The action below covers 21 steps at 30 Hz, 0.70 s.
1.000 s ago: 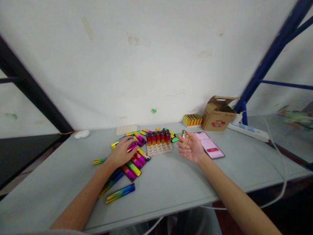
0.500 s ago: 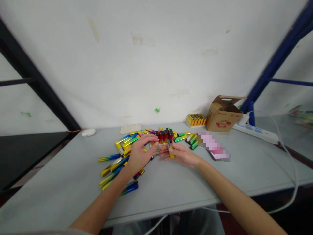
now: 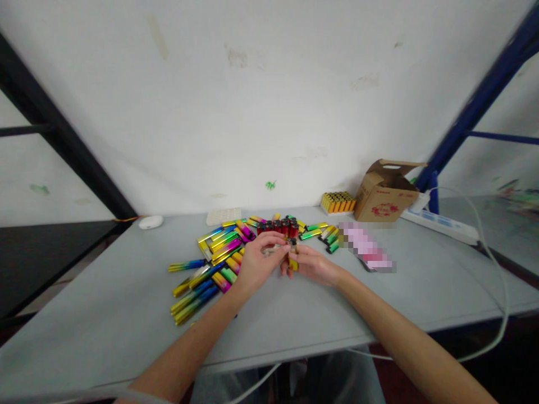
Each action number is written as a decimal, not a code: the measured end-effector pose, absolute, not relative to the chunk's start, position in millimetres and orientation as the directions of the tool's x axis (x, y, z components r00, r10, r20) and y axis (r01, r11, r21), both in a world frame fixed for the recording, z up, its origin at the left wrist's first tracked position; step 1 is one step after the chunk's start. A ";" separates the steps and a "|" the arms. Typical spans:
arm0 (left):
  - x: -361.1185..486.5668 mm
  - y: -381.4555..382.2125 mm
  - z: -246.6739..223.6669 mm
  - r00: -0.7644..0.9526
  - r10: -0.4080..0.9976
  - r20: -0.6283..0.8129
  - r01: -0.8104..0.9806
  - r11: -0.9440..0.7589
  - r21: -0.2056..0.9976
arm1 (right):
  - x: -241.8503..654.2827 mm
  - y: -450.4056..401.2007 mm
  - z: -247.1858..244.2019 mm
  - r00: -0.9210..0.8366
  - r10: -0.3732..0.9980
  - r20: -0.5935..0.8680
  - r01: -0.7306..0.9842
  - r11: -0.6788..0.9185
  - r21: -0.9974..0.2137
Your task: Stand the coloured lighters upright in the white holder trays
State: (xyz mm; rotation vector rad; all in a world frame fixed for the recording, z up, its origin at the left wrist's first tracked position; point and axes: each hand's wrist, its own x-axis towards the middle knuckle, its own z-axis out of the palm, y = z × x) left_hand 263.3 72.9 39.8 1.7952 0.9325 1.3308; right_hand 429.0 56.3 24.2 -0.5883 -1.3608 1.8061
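Note:
In the head view, my right hand (image 3: 314,265) is closed around a lighter (image 3: 293,264) held upright, yellow at the bottom with a dark top. My left hand (image 3: 263,259) reaches in from the left, thumb and fingers pinched at that lighter's top. Just behind my hands, several red lighters (image 3: 284,226) with black tops stand in rows; my fingers partly hide what holds them. Many shiny lighters (image 3: 197,280) in yellow, blue, green and pink lie scattered to the left of my left hand. More green and yellow lighters (image 3: 311,234) lie behind my right hand.
A pale tray (image 3: 223,216) lies by the wall, near a white case (image 3: 150,223). At the back right stand a block of yellow-orange lighters (image 3: 339,202), an open cardboard box (image 3: 383,196) and a power strip (image 3: 446,227). A blurred-out phone-like object (image 3: 366,247) lies right of my hands.
My left hand has moved right from near the red lighters to the top of the lighter in my right hand. That lighter is now more upright.

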 end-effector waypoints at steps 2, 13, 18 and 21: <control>262.9 73.5 39.1 0.203 0.874 0.442 0.130 -0.472 0.872 | 428.9 56.6 24.0 -0.581 0.809 0.091 -0.291 -0.102 -0.951; 262.1 66.8 42.1 0.337 0.838 0.429 0.129 -0.493 0.860 | 433.4 57.5 21.9 -0.606 0.792 0.079 -0.035 0.073 -0.997; 262.1 65.2 41.9 0.320 0.846 0.426 0.141 -0.487 0.862 | 429.3 53.9 24.1 -0.593 0.796 0.120 -0.061 0.104 -0.993; 264.1 64.9 40.1 0.298 0.862 0.411 0.145 -0.466 0.873 | 425.4 55.0 21.4 -0.582 0.803 0.126 -0.085 0.094 -0.992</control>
